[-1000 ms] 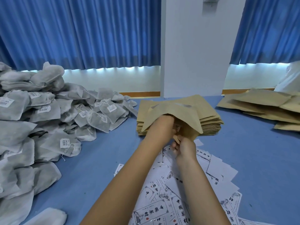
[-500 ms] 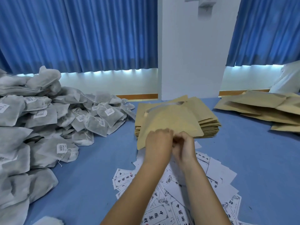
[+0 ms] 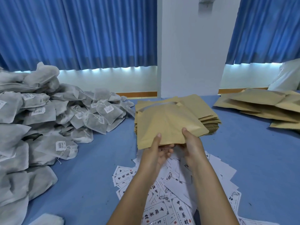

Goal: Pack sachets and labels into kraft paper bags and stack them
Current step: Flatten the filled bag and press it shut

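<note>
I hold a kraft paper bag (image 3: pixel 168 125) flat in front of me, over the stack of empty kraft bags (image 3: pixel 206 116). My left hand (image 3: pixel 158 151) grips its near edge, thumb on top and fingers underneath. My right hand (image 3: pixel 192 143) pinches the same edge a little to the right. The bag bulges in the middle; what is inside is hidden. White printed labels (image 3: pixel 170 192) lie scattered on the blue table under my forearms. Grey sachets (image 3: pixel 40 120) with small tags are heaped at the left.
A pile of kraft bags (image 3: pixel 263 106) lies at the far right on the blue table (image 3: pixel 253 156). A white pillar and blue curtains stand behind the table. A white sack (image 3: pixel 287 77) sits at the far right edge.
My left hand came out of the bag's mouth. Both hands now hold the bag's near edge, and the bag has been pulled towards me and lies flatter.
</note>
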Demonstrator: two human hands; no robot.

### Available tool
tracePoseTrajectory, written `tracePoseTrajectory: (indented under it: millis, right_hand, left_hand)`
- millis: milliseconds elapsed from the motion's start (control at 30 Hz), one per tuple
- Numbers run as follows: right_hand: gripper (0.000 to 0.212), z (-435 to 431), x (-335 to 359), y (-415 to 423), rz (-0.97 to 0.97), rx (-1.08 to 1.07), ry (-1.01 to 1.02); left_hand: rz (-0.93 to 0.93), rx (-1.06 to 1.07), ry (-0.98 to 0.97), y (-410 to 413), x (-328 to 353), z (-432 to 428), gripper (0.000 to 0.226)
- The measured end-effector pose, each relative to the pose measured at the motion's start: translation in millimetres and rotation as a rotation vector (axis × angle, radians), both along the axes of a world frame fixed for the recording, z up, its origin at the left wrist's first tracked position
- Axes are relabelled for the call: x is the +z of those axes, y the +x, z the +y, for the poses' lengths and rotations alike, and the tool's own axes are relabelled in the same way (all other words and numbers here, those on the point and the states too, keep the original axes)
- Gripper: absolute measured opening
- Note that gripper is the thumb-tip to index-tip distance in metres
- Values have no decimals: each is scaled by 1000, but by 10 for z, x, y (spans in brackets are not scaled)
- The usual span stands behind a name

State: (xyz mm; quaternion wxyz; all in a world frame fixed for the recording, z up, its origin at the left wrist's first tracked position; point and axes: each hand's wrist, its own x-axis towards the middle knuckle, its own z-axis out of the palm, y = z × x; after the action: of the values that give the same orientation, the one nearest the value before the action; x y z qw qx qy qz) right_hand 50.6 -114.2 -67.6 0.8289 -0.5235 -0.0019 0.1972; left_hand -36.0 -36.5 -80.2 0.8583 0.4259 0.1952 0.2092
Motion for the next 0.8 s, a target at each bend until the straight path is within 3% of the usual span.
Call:
tracePoseTrajectory:
  millis: [167, 267, 800]
  right_hand:
    - [13, -40, -22, -3, -23, 37, -88]
    - [6, -144, 20, 70, 93, 125, 160]
    - [6, -119, -133, 138, 99, -139, 61]
  left_hand:
    - [-11, 223, 36, -18, -34, 115, 5]
    - [-42, 316, 25, -37, -34, 208, 6]
    - [-6, 217, 11, 25, -191, 216, 3]
